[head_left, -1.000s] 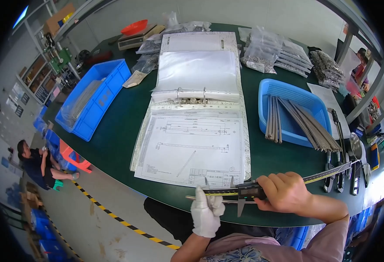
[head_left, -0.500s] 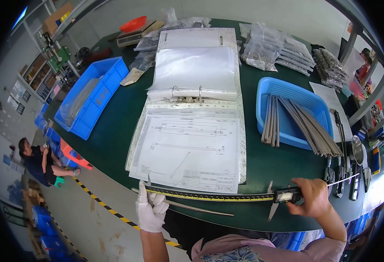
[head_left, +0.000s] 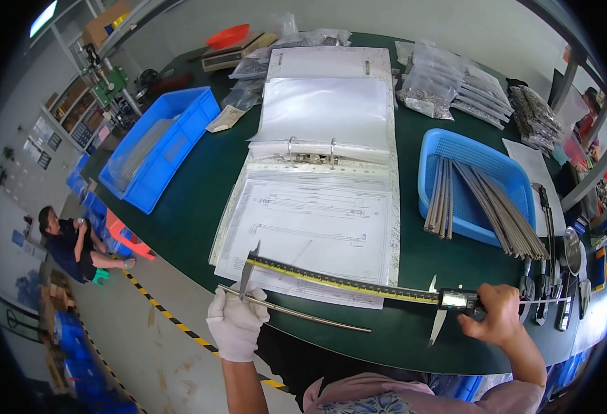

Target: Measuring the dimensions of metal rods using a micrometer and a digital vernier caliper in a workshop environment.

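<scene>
My left hand (head_left: 236, 326), in a white glove, is closed on a thin metal rod (head_left: 320, 321) near its left end. The rod slants down to the right by the table's front edge. A long digital caliper (head_left: 345, 285) lies above it, its jaws spread wide apart. The caliper's left jaw comes down at my gloved fingers, in front of the rod; I cannot tell whether it touches the rod. My bare right hand (head_left: 496, 314) grips the caliper at its sliding display, with the thin depth bar sticking out past my fingers.
An open ring binder (head_left: 394, 228) with a drawing sheet (head_left: 303, 238) lies mid-table, partly under the caliper. At right stand a blue basket (head_left: 429, 148) of rods and several hand tools (head_left: 543, 283). A blue bin (head_left: 172, 162) stands left, bagged parts (head_left: 431, 83) behind. A person (head_left: 69, 238) sits at far left.
The caliper's left end has risen away from my left hand and now overlaps the drawing, so it slopes down rightward. My left fingers have shifted onto the rod. The whole view has moved slightly.
</scene>
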